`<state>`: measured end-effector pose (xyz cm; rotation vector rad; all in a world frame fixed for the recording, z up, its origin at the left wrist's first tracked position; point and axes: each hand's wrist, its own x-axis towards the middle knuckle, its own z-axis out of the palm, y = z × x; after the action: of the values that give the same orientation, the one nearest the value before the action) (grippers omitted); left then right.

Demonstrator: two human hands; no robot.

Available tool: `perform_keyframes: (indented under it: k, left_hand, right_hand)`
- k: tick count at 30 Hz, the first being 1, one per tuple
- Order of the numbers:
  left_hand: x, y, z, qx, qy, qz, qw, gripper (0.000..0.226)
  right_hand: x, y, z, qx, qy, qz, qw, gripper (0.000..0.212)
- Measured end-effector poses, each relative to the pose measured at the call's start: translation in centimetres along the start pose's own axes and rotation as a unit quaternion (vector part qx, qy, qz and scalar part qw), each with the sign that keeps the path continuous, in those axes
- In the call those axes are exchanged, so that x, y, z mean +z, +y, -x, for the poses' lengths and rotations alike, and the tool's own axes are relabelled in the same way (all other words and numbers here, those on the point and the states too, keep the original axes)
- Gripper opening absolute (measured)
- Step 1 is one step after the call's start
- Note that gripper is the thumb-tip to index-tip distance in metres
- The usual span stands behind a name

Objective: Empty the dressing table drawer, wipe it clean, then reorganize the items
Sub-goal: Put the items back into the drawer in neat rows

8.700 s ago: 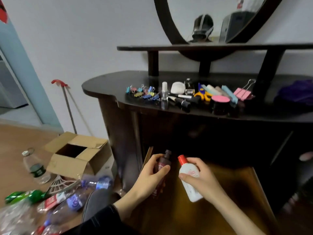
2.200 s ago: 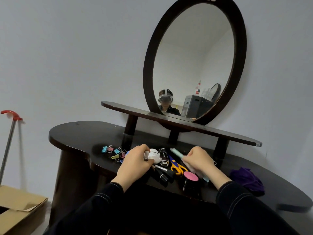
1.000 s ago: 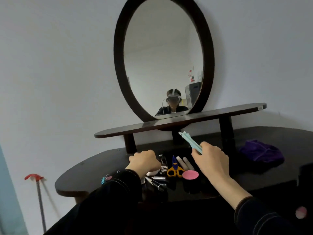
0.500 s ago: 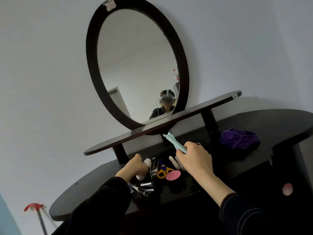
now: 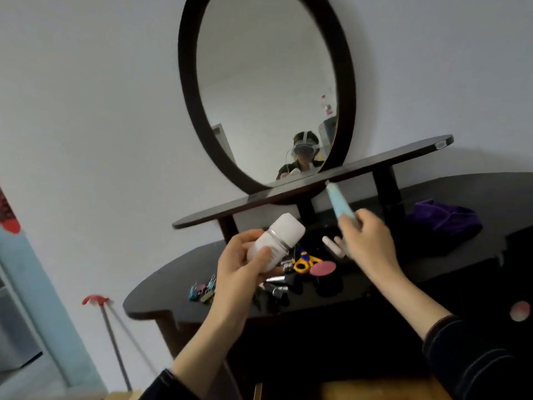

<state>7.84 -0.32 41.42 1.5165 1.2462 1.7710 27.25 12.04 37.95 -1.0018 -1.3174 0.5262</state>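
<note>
The left hand (image 5: 245,265) is raised above the near edge of the dark bench (image 5: 173,287), fingers and thumb curled round a white bottle (image 5: 278,239) that tilts up to the right. The right hand (image 5: 367,241) hovers further right, gripping a slim pale-blue tube (image 5: 340,202) that points up toward the shelf (image 5: 317,184) under the oval mirror (image 5: 187,82).

Between and beneath the hands, the rest of the items lie on the bench: yellow-handled scissors (image 5: 305,262) just beside a pink-lidded jar (image 5: 323,268), two white sticks (image 5: 331,245) beyond them, dark lipstick tubes (image 5: 278,285) nearer, and coloured binder clips (image 5: 202,291) to the left. A purple cloth (image 5: 444,219) sits well apart at the far right. A strip of tan wood, apparently the open drawer (image 5: 360,389), shows at the nearest edge.
</note>
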Motion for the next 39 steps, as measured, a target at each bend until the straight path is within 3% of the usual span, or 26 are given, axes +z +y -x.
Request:
perform_keyframes:
  k: [2,4,8,11,15,20,24,29,30,32,34,39]
  left_hand:
    - [-0.5,-0.2,3.5,-0.089,-0.028,0.133,0.987,0.035]
    - [-1.1,-1.1,6.4,-0.174,-0.068,0.247,0.951,0.043]
    - [-2.2,-5.1,11.6,-0.303,-0.086,0.397,0.862,0.049]
    - [-2.8,-8.9,14.9,-0.363,-0.062,0.422,0.828,0.052]
    - [-3.9,-13.9,17.9,-0.418,-0.050,0.337,0.842,0.038]
    - [-5.2,-18.7,19.1,-0.452,-0.055,0.136,0.880,0.026]
    - [-5.5,-21.0,19.3,-0.407,-0.140,-0.051,0.901,0.029]
    - [-4.6,-23.2,19.2,-0.339,-0.203,-0.180,0.901,0.037]
    - [-4.5,-23.6,19.2,-0.326,-0.223,-0.188,0.899,0.035]
    - [-4.4,-24.2,19.4,-0.308,-0.265,-0.200,0.891,0.029]
    - [-4.2,-24.6,19.5,-0.291,-0.317,-0.234,0.872,0.028]
    - [-3.3,-24.4,18.3,-0.246,-0.490,-0.340,0.764,0.032]
  right_hand:
    - [-1.3,-1.1,1.8,-0.009,0.016,-0.112,0.994,0.024]
    - [-2.9,-1.9,5.0,-0.054,-0.024,-0.162,0.985,0.018]
    - [-4.9,-1.0,13.1,-0.098,-0.177,-0.129,0.971,0.006]
    - [-5.1,1.0,17.7,-0.065,-0.267,-0.089,0.957,0.015]
    - [-3.8,5.1,20.7,-0.020,-0.342,-0.034,0.939,0.013]
    - [-1.0,12.0,22.4,0.118,-0.377,0.015,0.919,0.013]
    - [0.5,16.3,23.7,0.200,-0.373,0.044,0.905,0.020]
    - [1.2,18.5,24.8,0.223,-0.414,0.141,0.871,0.023]
    - [1.2,18.7,24.9,0.221,-0.415,0.169,0.866,0.036]
    - [1.3,18.9,25.0,0.215,-0.418,0.215,0.856,0.053]
    - [1.3,19.1,25.2,0.202,-0.419,0.242,0.851,0.057]
    - [1.3,19.7,25.6,0.175,-0.417,0.264,0.852,0.055]
